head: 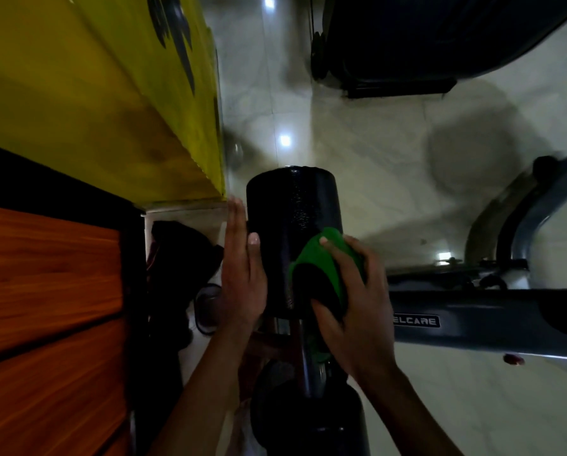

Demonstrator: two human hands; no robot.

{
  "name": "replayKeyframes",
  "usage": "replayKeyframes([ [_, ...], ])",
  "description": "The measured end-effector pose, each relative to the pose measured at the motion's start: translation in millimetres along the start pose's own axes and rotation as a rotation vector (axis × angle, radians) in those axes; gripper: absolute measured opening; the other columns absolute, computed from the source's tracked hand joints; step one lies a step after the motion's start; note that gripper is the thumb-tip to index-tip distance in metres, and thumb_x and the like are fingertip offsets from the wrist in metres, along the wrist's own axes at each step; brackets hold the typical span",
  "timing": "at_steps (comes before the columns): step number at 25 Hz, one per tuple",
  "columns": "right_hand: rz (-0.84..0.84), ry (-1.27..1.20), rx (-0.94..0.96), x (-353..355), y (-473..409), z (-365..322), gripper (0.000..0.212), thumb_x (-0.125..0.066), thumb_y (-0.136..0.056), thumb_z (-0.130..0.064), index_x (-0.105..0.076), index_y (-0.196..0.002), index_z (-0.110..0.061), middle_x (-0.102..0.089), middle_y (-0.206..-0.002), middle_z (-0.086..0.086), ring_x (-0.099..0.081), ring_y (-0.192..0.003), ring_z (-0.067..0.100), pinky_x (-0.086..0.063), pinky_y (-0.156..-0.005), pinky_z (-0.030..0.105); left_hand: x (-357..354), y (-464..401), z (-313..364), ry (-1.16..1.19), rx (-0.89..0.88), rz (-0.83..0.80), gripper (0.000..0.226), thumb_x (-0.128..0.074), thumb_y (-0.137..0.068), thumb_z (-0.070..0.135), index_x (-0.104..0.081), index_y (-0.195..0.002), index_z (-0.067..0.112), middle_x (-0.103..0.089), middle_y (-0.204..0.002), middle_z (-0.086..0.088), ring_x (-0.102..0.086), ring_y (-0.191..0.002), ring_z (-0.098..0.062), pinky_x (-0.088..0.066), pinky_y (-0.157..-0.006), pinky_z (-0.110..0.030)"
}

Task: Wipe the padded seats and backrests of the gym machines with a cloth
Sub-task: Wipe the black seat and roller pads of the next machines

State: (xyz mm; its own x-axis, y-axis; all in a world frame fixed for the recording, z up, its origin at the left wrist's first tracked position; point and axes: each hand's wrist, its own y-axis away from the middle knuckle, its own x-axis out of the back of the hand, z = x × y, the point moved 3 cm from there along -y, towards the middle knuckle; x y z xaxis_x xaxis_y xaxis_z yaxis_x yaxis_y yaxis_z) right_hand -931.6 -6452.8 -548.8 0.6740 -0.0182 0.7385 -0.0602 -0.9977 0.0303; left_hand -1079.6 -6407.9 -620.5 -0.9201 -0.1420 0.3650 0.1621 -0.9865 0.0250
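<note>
A black padded roller [292, 205] of a gym machine stands out in the middle of the view, seen from above. My left hand [242, 274] lies flat along its left side with straight fingers and the thumb on the pad. My right hand [354, 297] grips a green cloth [318, 261] and holds it against the roller's right side. A second black pad [308, 419] sits below, between my forearms, joined by a dark metal post.
A grey machine frame [472, 320] with a brand plate runs off to the right. A yellow wall [94, 93] and an orange wooden panel [45, 307] stand close on the left. Dark equipment [407, 41] sits on the glossy tiled floor [357, 143] ahead.
</note>
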Motion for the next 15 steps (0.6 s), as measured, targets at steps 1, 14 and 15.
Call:
replayKeyframes([
  [1, 0.038, 0.041, -0.011, -2, -14, -2, 0.067, -0.05, -0.071, -0.041, -0.04, -0.136, -0.028, -0.036, -0.137, 0.005, -0.046, -0.12, 0.025, -0.051, -0.089, 0.046, -5, 2, 10, -0.001, -0.021, -0.013, 0.052, -0.027, -0.101, 0.025, -0.022, -0.15, 0.008, -0.016, -0.159, -0.001, -0.013, -0.147, -0.013, -0.017, -0.119, -0.042],
  [14, 0.027, -0.001, -0.002, -5, -38, 8, 0.068, -0.05, -0.071, -0.039, -0.038, -0.136, -0.025, -0.036, -0.134, 0.009, -0.046, -0.118, 0.028, -0.044, -0.093, 0.037, -5, 6, 4, 0.009, -0.053, -0.075, 0.049, -0.025, -0.101, 0.022, -0.025, -0.148, 0.007, -0.019, -0.158, -0.005, -0.015, -0.146, -0.015, -0.016, -0.118, -0.026],
  [15, 0.019, -0.007, -0.02, -5, -15, 11, 0.069, -0.052, -0.069, -0.039, -0.036, -0.136, -0.028, -0.035, -0.134, 0.006, -0.046, -0.119, 0.026, -0.044, -0.092, 0.037, -1, 6, 0, 0.0, -0.039, -0.082, 0.049, -0.025, -0.101, 0.023, -0.024, -0.149, 0.009, -0.019, -0.158, -0.004, -0.016, -0.146, -0.013, -0.017, -0.116, -0.022],
])
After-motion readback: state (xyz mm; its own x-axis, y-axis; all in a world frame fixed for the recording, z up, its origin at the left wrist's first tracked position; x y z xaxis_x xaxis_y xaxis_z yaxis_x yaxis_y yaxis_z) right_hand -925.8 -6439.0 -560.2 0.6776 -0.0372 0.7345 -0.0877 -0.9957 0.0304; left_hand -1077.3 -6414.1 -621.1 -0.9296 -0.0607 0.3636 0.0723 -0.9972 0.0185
